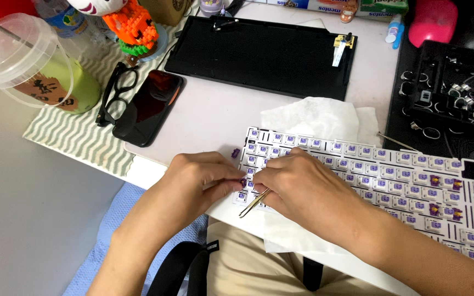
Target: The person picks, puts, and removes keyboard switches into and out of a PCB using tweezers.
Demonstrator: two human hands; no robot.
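Far left, a plastic cup (34, 66) with a green drink and a domed lid stands on a striped mat (78, 131). Beside it on the mat, a toy figure of orange and green bricks (134, 28), then black glasses (115, 93) lying folded, touching a dark phone (148, 107) that lies face up, half over the mat's edge.

Now the action at the white table's (215, 115) near edge. The left hand (196, 178) is curled tight, thumb and forefinger pinched on a small purple switch (242, 181) right at the left end of the white keyboard plate (390, 170). The right hand (303, 186) meets it fingertip to fingertip, also closed narrow, holding metal tweezers (254, 203) that poke out beneath the fingers, slanting down to the left. Whether the right fingers also touch the switch, I cannot tell.

The plate is filled with rows of white and purple switches and rests on white tissue (314, 118), stretching off to the right. Behind it lies an empty black keyboard case (259, 55). Far right, a black tray (456, 87) of small metal parts, and a pink object (432, 21) at the top corner.
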